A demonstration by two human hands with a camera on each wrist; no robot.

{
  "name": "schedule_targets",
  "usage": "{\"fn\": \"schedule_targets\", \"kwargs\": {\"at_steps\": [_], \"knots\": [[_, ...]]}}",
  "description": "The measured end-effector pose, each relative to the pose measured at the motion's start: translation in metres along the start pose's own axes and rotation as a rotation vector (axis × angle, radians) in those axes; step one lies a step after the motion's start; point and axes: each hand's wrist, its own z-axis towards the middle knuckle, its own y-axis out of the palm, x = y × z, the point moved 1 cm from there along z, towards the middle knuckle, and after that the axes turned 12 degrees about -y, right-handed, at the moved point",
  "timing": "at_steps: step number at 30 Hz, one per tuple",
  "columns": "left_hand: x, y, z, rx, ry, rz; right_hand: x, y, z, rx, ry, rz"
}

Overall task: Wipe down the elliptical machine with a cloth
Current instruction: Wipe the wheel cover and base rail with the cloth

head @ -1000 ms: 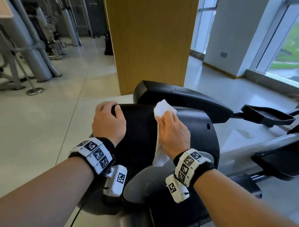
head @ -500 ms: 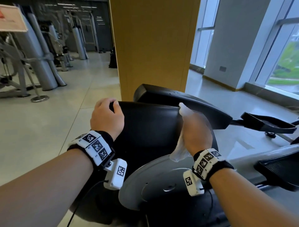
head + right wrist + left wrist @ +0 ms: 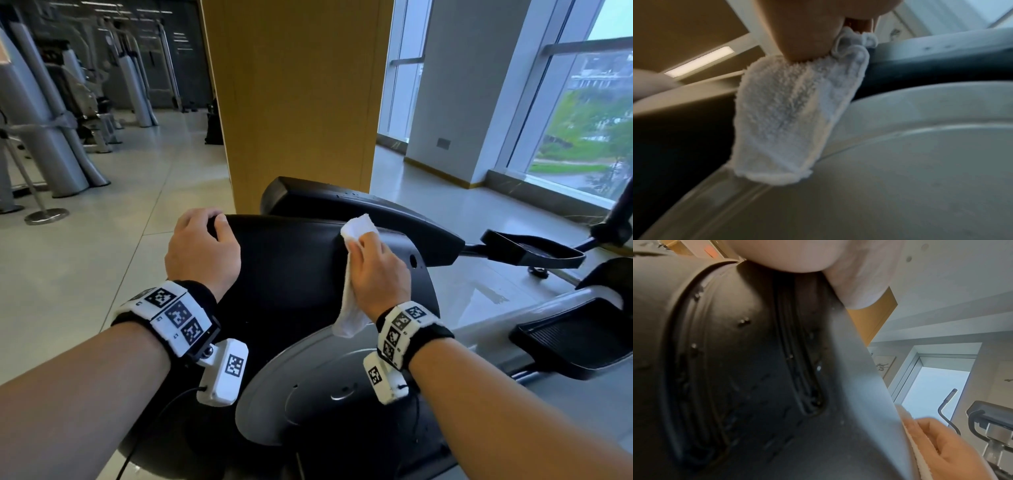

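The elliptical's black housing (image 3: 291, 274) fills the middle of the head view, with a grey disc (image 3: 308, 387) on its near side. My right hand (image 3: 376, 270) holds a white terry cloth (image 3: 358, 228) against the top right of the housing; the cloth's loose end (image 3: 781, 123) hangs down to the disc's rim. My left hand (image 3: 202, 250) rests on the housing's top left corner, fingers curled over its edge. In the left wrist view the black housing (image 3: 735, 369) is close up and the right hand with the cloth (image 3: 937, 443) shows at lower right.
Black foot pedals (image 3: 534, 250) (image 3: 579, 339) stick out to the right. A wooden pillar (image 3: 294, 102) stands just behind the machine. Windows (image 3: 589, 120) run along the right wall. Other gym machines (image 3: 51, 130) stand at the far left on a tiled floor (image 3: 85, 257).
My right hand swept the cloth right along the housing's top, then came back a little to the left. The left hand has stayed on the corner.
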Motion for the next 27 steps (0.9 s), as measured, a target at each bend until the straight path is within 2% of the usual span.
{"fn": "schedule_targets", "kwargs": {"at_steps": [7,11,15,21,27], "knots": [[-0.004,0.001,0.001,0.021,0.012,-0.019,0.093,-0.005,-0.01,-0.045,0.276,0.057],[-0.003,0.001,0.0,0.027,0.022,-0.022,0.114,-0.005,-0.02,-0.074,0.359,0.069],[-0.002,-0.001,0.0,0.03,0.03,-0.028,0.106,-0.003,-0.036,-0.074,0.432,0.036],[-0.002,-0.005,-0.005,0.015,0.018,-0.09,0.059,-0.001,-0.074,-0.091,0.353,0.058],[-0.048,-0.028,-0.041,0.023,0.085,-0.371,0.029,-0.004,-0.122,-0.126,0.308,0.199]]}}
